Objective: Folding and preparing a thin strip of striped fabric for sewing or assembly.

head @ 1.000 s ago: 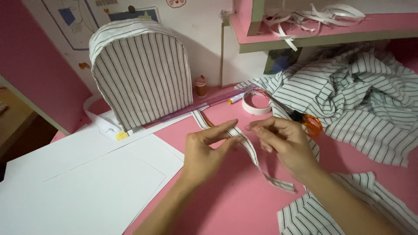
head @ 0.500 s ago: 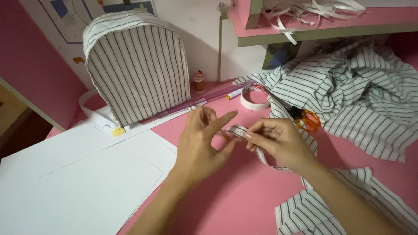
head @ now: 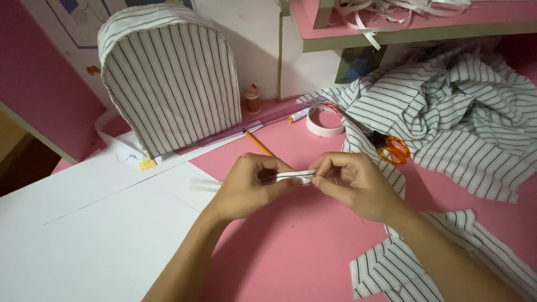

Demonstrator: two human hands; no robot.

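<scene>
My left hand [head: 246, 187] and my right hand [head: 355, 182] meet above the pink table [head: 291, 251], both pinching a narrow striped fabric strip [head: 295, 177] stretched short between their fingertips. The rest of the strip is hidden behind my right hand. An arched box covered in the same striped fabric [head: 168, 78] stands upright behind my left hand. A yellow pencil [head: 257, 143] lies just beyond my hands.
White paper sheets [head: 84, 235] cover the table's left. A tape roll [head: 324, 120], a marker [head: 297, 116] and orange-handled scissors [head: 391, 148] lie at the back. Loose striped cloth [head: 464, 112] is piled at right, a cut piece [head: 391, 268] near the front. A pink shelf [head: 414, 22] holds strips.
My hands have drawn together and closed on the strip, which now shows only as a short folded length between the fingertips. The view has shifted slightly.
</scene>
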